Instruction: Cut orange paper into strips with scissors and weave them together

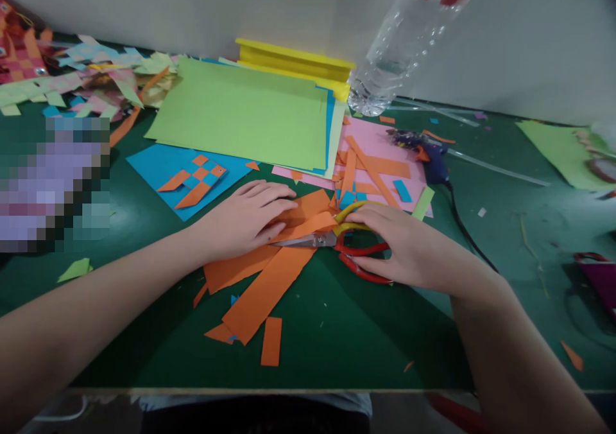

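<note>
My right hand (399, 238) is wrapped around the handles of a pair of scissors (363, 251) with red and yellow grips. The metal blades point left, close to my left thumb, along a strip of orange paper (310, 225). My left hand (248, 219) holds the orange paper between thumb and bent fingers, resting low over the table; part of the paper is hidden under it. More orange pieces lie beneath, among them a wide strip (269, 293) slanting toward me and a small rectangle (272, 341).
A green paper stack (240, 113) lies behind my hands, with a woven paper fish (199, 180) on blue paper to its left. A tilted plastic bottle (399, 42), a glue gun (433, 158) with its cord, and pink paper (366, 138) are at right. A pixelated object (48, 190) stands left.
</note>
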`<state>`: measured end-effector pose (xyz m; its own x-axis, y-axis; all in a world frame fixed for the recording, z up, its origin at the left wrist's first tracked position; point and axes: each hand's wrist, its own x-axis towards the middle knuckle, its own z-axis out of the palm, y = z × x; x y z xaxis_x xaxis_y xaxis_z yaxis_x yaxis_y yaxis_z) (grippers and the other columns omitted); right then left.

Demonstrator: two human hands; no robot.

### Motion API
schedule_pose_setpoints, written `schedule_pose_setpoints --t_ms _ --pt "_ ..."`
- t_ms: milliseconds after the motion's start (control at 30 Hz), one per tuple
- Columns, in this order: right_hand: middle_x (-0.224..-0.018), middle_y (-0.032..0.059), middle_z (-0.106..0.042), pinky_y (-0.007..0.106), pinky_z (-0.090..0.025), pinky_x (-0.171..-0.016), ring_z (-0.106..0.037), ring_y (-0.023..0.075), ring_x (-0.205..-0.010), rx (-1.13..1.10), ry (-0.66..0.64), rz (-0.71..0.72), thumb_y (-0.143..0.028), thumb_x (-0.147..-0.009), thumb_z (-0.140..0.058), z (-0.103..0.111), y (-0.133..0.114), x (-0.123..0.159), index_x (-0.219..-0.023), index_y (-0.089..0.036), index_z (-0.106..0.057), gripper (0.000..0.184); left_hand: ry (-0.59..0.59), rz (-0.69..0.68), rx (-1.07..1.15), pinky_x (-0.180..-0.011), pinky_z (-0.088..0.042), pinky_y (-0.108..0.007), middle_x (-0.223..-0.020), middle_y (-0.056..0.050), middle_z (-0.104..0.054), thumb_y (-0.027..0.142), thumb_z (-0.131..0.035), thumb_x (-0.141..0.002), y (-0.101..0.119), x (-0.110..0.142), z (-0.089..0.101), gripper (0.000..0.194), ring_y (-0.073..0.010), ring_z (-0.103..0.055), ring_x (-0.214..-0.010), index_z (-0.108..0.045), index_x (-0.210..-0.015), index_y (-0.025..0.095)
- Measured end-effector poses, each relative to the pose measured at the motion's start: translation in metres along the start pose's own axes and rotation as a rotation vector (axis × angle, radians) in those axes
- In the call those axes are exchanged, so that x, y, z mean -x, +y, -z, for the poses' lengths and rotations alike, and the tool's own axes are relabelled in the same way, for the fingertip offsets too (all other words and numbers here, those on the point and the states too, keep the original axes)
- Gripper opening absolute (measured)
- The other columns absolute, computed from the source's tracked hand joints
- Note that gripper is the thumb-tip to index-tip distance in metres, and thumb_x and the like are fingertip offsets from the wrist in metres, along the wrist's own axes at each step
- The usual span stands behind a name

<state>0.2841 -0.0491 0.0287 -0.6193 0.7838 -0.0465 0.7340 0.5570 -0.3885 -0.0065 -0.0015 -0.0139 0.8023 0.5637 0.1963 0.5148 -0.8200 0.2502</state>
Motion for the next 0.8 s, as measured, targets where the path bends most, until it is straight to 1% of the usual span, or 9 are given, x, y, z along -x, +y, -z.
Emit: schedule_pose_setpoints --t_ms 200,433,633,800 --pt "-0.116 0.0083 -0.065 0.041 -0.050 -0.090 -0.062 0.0260 -0.106 -0.010 -0.010 0.003 -0.042 -0.086 -0.062 0.0008 -0.0014 -0.0004 -0.112 -0.022 -0.061 0.033 -0.002 0.004 -0.003 -0.111 -0.038 -0.045 -0.139 -0.011 -0.053 0.026 -0.043 -0.100 0.0006 0.0003 0.0014 0.032 -0.0263 -0.048 -0.128 -0.055 -0.127 0.014" --pt "-0.118 0.0101 -0.065 0.045 -0.049 -0.093 -0.061 0.0281 -0.109 -0.026 -0.006 0.007 -0.043 -0.085 -0.062 0.0002 -0.0001 -0.0004 -0.113 -0.022 -0.060 0.034 -0.008 0.003 -0.001 -0.111 -0.037 -0.045 -0.139 -0.011 -0.053 0.027 -0.042 -0.100 0.0004 0.0004 0.0016 0.031 -0.0257 -0.049 -0.128 -0.054 -0.126 0.015" --pt "-0.118 0.0090 -0.065 0.044 -0.048 -0.095 -0.061 0.0269 -0.109 -0.030 -0.013 0.007 -0.042 -0.085 -0.063 0.0002 -0.0005 -0.0007 -0.113 -0.022 -0.060 0.034 -0.013 0.009 0.017 -0.111 -0.037 -0.046 -0.139 -0.013 -0.053 0.026 -0.042 -0.099 0.0008 -0.0006 0.0019 0.033 -0.0270 -0.048 -0.129 -0.055 -0.127 0.014" --pt "-0.119 0.0090 -0.064 0.044 -0.048 -0.095 -0.060 0.0270 -0.110 -0.018 -0.022 0.001 -0.043 -0.086 -0.062 -0.0006 0.0001 -0.0005 -0.113 -0.022 -0.059 0.035 -0.017 0.015 0.013 -0.111 -0.037 -0.045 -0.139 -0.012 -0.053 0.027 -0.042 -0.100 0.0013 -0.0005 0.0023 0.033 -0.0264 -0.048 -0.129 -0.055 -0.127 0.015"
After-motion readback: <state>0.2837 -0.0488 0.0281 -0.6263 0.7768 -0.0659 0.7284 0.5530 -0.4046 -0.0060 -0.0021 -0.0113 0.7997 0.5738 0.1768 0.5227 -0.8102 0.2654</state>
